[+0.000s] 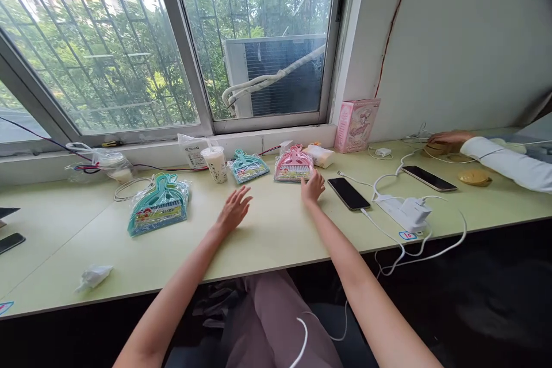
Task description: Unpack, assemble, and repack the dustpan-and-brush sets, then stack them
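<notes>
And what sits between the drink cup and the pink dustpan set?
The small teal dustpan set lies between the cup and the pink set, as the head view shows.

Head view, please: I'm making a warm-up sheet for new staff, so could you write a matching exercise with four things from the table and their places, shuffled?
Things
1. pink dustpan set
2. white cup
3. pink box
4. crumpled white wad

Places
A. upright by the white wall
B. near the front edge of the table, on the left
C. right by the right hand
D. between the larger teal set and the smaller teal set

Pairs: 1-C, 2-D, 3-A, 4-B
</notes>
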Tool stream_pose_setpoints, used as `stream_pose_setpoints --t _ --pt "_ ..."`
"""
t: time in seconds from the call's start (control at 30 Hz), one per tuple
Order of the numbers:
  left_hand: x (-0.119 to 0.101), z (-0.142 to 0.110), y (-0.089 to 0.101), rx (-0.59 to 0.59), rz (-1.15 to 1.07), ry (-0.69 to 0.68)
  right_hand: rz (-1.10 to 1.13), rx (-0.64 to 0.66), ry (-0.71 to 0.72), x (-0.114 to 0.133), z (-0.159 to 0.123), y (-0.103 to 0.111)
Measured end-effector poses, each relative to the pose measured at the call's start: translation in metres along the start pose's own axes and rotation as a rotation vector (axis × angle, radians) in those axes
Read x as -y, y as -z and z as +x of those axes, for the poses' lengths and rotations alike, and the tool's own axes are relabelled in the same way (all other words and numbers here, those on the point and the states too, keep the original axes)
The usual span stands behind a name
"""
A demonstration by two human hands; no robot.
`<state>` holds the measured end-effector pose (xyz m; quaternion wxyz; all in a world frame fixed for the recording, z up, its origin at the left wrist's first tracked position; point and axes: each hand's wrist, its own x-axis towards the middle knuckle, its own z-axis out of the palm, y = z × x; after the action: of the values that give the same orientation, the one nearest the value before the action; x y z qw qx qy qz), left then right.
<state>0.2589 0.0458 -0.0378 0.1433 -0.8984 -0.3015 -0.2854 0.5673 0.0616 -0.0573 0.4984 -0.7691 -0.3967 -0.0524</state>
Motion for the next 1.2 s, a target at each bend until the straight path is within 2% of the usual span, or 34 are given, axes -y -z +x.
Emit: stream_pose_setpoints --t 0.1,0.2,0.3,0.4,0.53,0.63,0.8,0.87,0.93,1.0,1.07,1.13,1.2 --pt "-0.021 0.032 -0.024 0.044 -0.061 0.001 -0.012 0.041 -0.196 -0.015 0.027 -0.004" --pt "-0.022 0.047 -0.042 0.035 -0.112 0.124 -0.021 0.141 -0.237 -0.023 0.043 -0.008" --pt "-0.011 0.044 -0.05 0.009 -0.189 0.234 0.024 0.177 -0.273 -0.024 0.049 -0.011" --pt "-0.001 0.034 -0.05 -0.026 -0.272 0.308 0.118 0.159 -0.308 -0.026 0.049 -0.011" --pt "0.001 0.03 -0.048 -0.093 -0.437 0.414 0.178 0.145 -0.32 -0.03 0.046 -0.004" --pt "0.0 0.035 -0.052 -0.129 -0.729 0.567 0.243 0.178 -0.296 -0.03 0.044 0.0" --pt "0.002 0.043 -0.053 -0.112 -1.428 1.118 0.407 0.323 -0.225 -0.011 0.018 -0.01" --pt "0.002 0.044 -0.049 -0.051 -1.61 1.156 0.46 0.414 -0.191 0.002 -0.001 -0.015" --pt "0.001 0.041 -0.044 -0.025 -1.699 1.079 0.513 0.532 -0.135 0.014 -0.019 -0.017" --pt "0.0 0.038 -0.039 -0.069 -1.713 0.999 0.514 0.581 -0.01 0.025 -0.033 -0.013" --pt "0.0 0.035 -0.036 -0.135 -1.702 0.956 0.437 0.524 0.237 0.032 -0.041 -0.003" --pt "-0.001 0.034 -0.037 -0.183 -1.709 0.919 0.327 0.473 0.542 0.038 -0.047 0.007" --pt "-0.001 0.035 -0.038 -0.226 -1.711 0.916 0.236 0.546 0.791 0.044 -0.052 0.014"
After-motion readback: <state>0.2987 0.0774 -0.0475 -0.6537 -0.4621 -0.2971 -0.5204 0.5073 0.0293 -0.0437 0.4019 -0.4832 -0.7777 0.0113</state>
